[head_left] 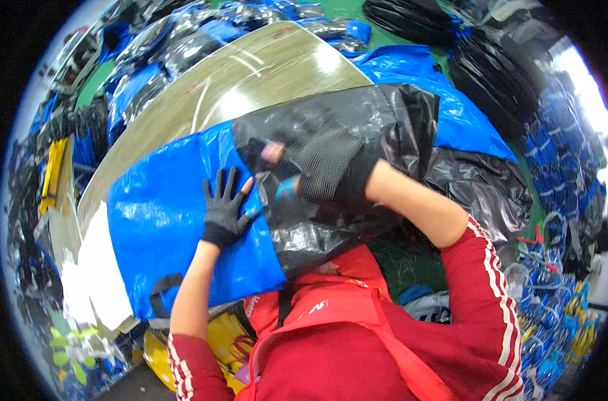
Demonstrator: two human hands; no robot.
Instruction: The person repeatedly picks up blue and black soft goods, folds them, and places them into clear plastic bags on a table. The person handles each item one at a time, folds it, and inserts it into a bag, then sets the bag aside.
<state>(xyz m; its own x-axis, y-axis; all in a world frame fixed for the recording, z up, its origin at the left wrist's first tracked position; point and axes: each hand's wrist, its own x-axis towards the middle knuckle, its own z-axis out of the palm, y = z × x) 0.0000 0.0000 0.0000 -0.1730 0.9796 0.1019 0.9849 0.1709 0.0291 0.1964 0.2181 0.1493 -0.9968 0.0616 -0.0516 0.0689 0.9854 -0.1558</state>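
Note:
A large bag point(197, 154), half shiny blue and half black plastic, lies flattened in front of me. My left hand point(225, 210), in a dark grey knit glove with bare fingertips, rests flat on the blue half beside the seam, fingers spread. Over the black half point(304, 240) is my right hand point(330, 164), gloved the same way and blurred by motion. Its thumb, wrapped in blue, stands apart from its fingers, and nothing shows in its grasp. A dark strap handle point(162, 294) sits at the bag's near left edge.
Under the bag is a glossy table top point(270, 57). More blue sheeting point(471, 113) and crumpled black plastic point(481, 184) lie to the right. Bundled bags point(183, 43) pile up beyond the table on the green floor. Tied blue bundles point(564, 140) stand at far right; yellow material point(227, 341) lies near my left forearm.

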